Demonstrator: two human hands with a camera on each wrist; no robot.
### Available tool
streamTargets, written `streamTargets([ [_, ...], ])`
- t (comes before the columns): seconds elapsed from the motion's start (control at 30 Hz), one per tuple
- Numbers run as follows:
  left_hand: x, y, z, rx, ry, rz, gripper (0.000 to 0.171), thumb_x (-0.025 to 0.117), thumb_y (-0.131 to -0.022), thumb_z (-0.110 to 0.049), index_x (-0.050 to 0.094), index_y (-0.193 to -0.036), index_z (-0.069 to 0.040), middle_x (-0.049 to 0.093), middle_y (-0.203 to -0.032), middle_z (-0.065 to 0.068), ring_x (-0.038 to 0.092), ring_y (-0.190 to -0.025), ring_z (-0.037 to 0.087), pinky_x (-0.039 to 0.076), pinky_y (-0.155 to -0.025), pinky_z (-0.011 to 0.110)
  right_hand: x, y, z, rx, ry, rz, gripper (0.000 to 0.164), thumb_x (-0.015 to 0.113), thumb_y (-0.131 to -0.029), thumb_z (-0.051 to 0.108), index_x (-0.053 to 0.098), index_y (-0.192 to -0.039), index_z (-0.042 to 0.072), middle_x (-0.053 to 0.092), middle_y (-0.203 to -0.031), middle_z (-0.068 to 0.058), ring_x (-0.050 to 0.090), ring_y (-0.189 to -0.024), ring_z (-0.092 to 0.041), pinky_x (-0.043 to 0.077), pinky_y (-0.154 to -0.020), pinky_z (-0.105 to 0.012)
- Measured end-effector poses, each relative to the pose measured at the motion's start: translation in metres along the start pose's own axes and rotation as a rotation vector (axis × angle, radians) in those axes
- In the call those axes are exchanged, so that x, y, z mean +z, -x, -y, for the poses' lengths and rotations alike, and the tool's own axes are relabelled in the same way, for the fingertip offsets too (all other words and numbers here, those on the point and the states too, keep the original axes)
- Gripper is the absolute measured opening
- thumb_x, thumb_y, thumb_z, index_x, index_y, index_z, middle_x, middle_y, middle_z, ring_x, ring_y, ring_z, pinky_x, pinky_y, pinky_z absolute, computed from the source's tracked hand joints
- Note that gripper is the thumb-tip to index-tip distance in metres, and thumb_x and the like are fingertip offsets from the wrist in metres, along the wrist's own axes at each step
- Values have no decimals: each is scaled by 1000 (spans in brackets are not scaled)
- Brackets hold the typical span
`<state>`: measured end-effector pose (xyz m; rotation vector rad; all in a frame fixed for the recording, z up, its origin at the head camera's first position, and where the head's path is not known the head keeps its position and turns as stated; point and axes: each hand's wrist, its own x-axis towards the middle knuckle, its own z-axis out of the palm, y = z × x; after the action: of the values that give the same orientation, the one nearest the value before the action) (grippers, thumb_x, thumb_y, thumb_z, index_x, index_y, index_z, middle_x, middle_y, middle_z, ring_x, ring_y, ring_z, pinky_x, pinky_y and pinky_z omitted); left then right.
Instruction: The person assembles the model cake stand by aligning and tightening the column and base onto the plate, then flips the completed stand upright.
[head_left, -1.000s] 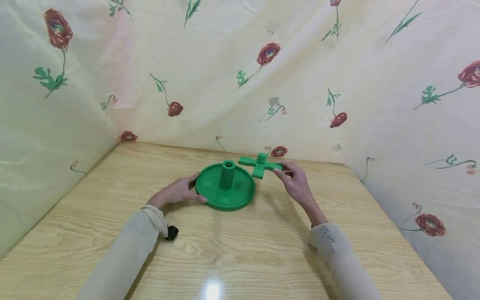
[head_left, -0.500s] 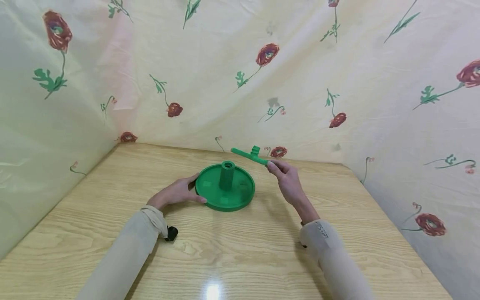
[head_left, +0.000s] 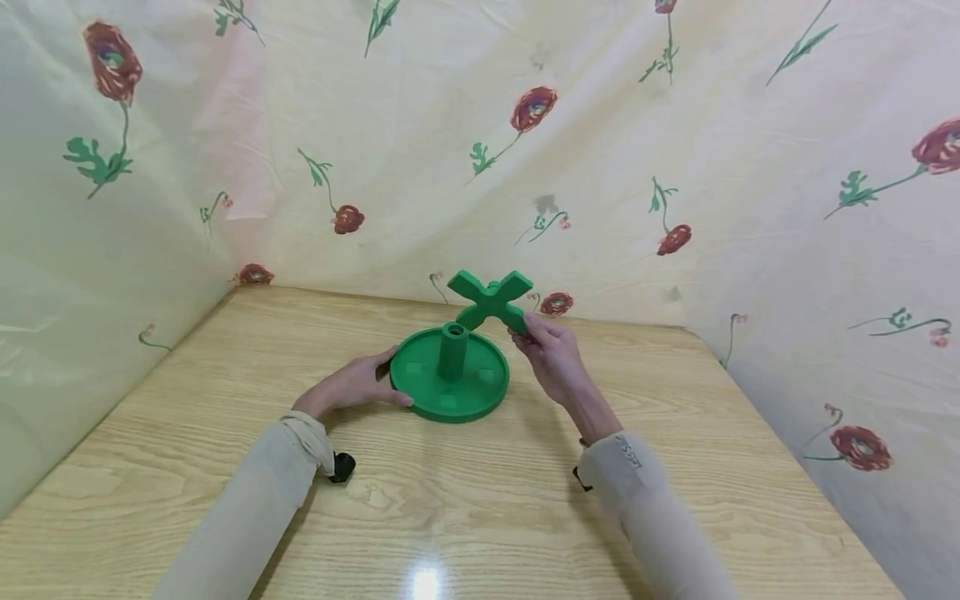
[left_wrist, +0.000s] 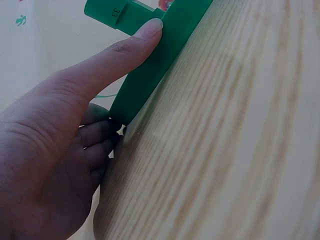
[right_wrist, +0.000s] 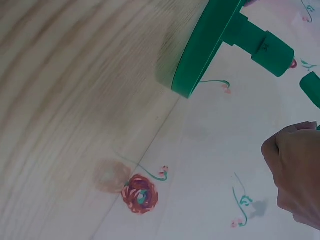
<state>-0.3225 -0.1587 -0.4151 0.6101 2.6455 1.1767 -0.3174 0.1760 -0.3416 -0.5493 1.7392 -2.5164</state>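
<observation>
A green round base [head_left: 450,412] with a raised rim lies on the wooden table. From its centre rises a hollow green post [head_left: 452,358]. My left hand [head_left: 352,386] holds the base's left side; in the left wrist view its thumb lies on the rim wall and the fingers bend in at the lower edge. Behind and right of the post, my right hand [head_left: 557,360] pinches one arm of a green cross-shaped piece [head_left: 492,302], lifted with its flat face toward me. Its stub is mostly hidden behind. The right wrist view shows only one end of the cross [right_wrist: 312,89].
The wooden table [head_left: 465,517] reaches to a flower-printed sheet [head_left: 450,150] hanging at the back and along both sides. A small black object [head_left: 342,467] sits at my left sleeve's cuff.
My right hand has moved left and up with the cross-shaped piece, turning it from lying flat with its stub upward to facing me. The left hand and the base have stayed still.
</observation>
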Motion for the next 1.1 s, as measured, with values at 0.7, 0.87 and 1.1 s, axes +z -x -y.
streamTargets([
  [0.7,-1,1,-1,-10,8,4,118,84,-83,-53,16,-165,-2,24,-167,22,22,-153,39,26,-119,56,31,-12,-21,-48,196,-246,29,64,-105,17,76,-104,-10,70,-70,-7,60,-61,-9,50,-60,-20],
  [0.87,-2,0,2,-1,11,6,119,85,-83,-54,16,-165,-1,25,-166,23,23,-153,39,26,-119,56,32,-14,-26,-31,191,-239,32,65,-105,15,73,-108,-15,71,-70,-8,62,-60,-9,51,-59,-18],
  [1.1,0,1,2,8,-4,-7,119,84,-83,-54,18,-164,0,27,-165,23,24,-152,40,28,-119,56,33,-15,-29,41,236,-244,36,64,-105,16,68,-120,-17,70,-70,-4,62,-63,-9,50,-60,-17],
])
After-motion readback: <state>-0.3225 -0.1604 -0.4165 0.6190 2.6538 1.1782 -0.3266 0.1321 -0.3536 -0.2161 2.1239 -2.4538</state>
